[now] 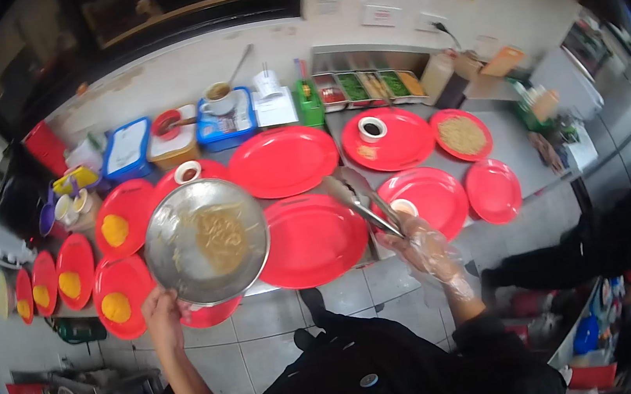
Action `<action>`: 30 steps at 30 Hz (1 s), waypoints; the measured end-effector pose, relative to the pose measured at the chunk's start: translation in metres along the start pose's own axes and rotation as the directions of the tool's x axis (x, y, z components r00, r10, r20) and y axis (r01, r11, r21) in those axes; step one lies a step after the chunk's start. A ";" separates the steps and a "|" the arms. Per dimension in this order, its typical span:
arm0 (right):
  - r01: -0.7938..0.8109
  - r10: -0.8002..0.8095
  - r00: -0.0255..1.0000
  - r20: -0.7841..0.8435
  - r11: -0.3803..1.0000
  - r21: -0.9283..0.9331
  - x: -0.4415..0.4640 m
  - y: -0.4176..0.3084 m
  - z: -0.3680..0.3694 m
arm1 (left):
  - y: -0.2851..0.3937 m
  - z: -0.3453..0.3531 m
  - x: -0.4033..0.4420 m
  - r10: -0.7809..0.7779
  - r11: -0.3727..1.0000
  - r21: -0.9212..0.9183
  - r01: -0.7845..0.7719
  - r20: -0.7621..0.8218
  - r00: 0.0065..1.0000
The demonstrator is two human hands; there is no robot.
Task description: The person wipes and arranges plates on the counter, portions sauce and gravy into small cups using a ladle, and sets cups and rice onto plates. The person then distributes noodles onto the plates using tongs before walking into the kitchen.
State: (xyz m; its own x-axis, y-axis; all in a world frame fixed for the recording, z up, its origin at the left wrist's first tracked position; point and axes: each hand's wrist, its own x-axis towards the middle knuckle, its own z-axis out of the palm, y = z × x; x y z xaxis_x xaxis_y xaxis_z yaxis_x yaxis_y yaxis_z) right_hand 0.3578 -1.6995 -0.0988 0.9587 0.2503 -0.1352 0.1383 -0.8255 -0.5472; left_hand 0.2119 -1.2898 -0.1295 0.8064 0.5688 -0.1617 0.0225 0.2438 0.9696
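Note:
My left hand grips the near rim of a round metal bowl, tilted toward me above the counter. Inside lies a heap of pale brown food in sauce, perhaps noodles or strips; I cannot tell which. In a clear plastic glove, my right hand is closed around metal tongs, their tips pointing up and left. Between the bowl and the tongs sits a bare red oval plate. A red plate with a small white cup lies just behind my right hand.
Several red plates with yellow mounds line the left. Behind are another red plate, blue-rimmed tubs and a metal topping tray. A noodle-like heap fills a red plate at right. A dark-clothed person is beyond the counter's right end.

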 end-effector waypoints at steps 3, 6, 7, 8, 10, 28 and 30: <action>-0.113 0.124 0.991 -0.054 0.979 0.167 -0.032 0.046 -0.035 | 0.000 0.081 0.021 -0.058 0.998 0.006 0.058 0.149 0.987; -0.205 0.246 0.938 -0.243 0.962 0.181 -0.053 0.118 -0.049 | -0.012 0.175 0.043 -0.059 0.998 0.026 0.054 0.326 0.944; -0.215 0.260 0.932 -0.254 0.957 0.192 -0.057 0.132 -0.059 | -0.020 0.207 0.050 -0.060 0.998 0.034 0.051 0.344 0.937; -0.199 0.248 0.927 -0.280 0.961 0.191 -0.059 0.146 -0.071 | -0.027 0.241 0.057 -0.068 0.998 0.033 0.060 0.393 0.917; -0.130 0.190 0.885 -0.424 0.978 0.166 -0.048 0.195 -0.087 | -0.043 0.313 0.070 -0.049 0.999 0.021 0.045 0.453 0.890; 0.142 -0.425 0.635 -0.646 0.885 -0.443 0.153 0.452 -0.288 | -0.121 0.745 0.084 0.441 0.321 0.443 -0.837 0.712 0.546; 0.148 -0.504 0.553 -0.663 0.843 -0.518 0.180 0.467 -0.308 | -0.118 0.760 0.077 0.447 0.277 0.421 -0.864 0.739 0.504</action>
State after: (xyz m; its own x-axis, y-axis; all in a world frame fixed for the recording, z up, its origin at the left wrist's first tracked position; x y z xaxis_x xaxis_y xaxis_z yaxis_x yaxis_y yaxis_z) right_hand 0.6714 -2.1954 -0.1242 0.6256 0.2195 0.7487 0.3870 -0.9205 -0.0535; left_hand 0.7200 -1.8717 -0.1165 0.8530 -0.1854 0.4878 -0.4418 -0.7541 0.4860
